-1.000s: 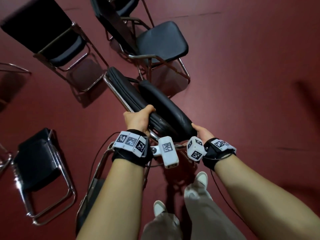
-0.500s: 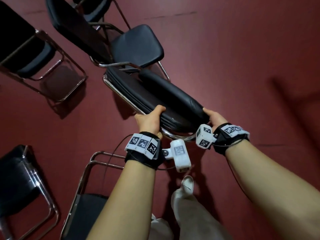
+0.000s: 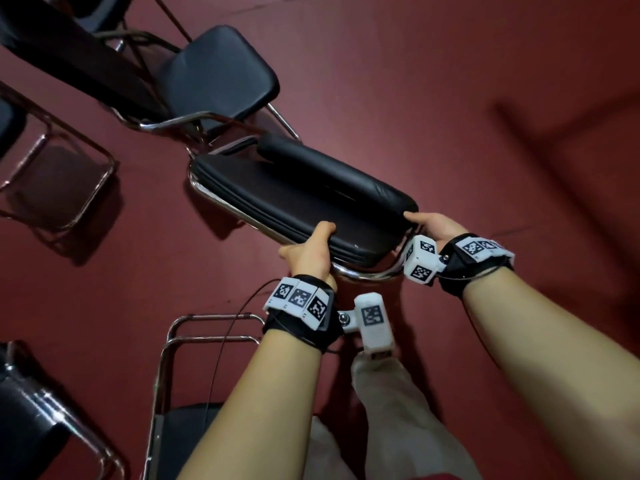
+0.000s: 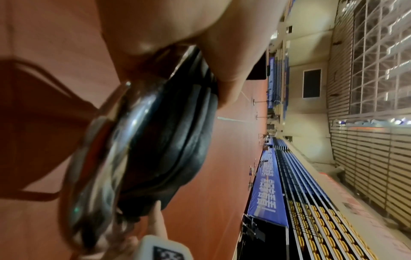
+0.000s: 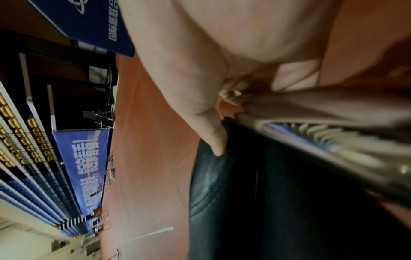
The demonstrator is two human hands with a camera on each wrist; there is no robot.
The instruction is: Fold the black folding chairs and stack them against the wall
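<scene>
A folded black chair (image 3: pixel 294 199) with a chrome frame hangs in the air in front of me, its padded back and seat pressed together. My left hand (image 3: pixel 310 249) grips its near left edge, thumb on top of the padding (image 4: pixel 169 149) and fingers under the chrome tube. My right hand (image 3: pixel 433 225) holds the near right corner, thumb pressed on the black cushion (image 5: pixel 222 184), fingers curled behind the frame. An open black chair (image 3: pixel 214 77) stands just beyond the folded one.
More open black chairs stand around on the dark red floor (image 3: pixel 415 98): one at the left edge (image 3: pixel 52 174), one at the lower left (image 3: pixel 38 417), one right below my left arm (image 3: pixel 187 393). My legs (image 3: pixel 391 410) are under the arms. Blue banners and stands (image 4: pixel 278 176) line the hall.
The folded chair has swung clockwise and moved right, now lying more across my view. Both hands kept their grips and moved right with it; the standing chairs have slid left.
</scene>
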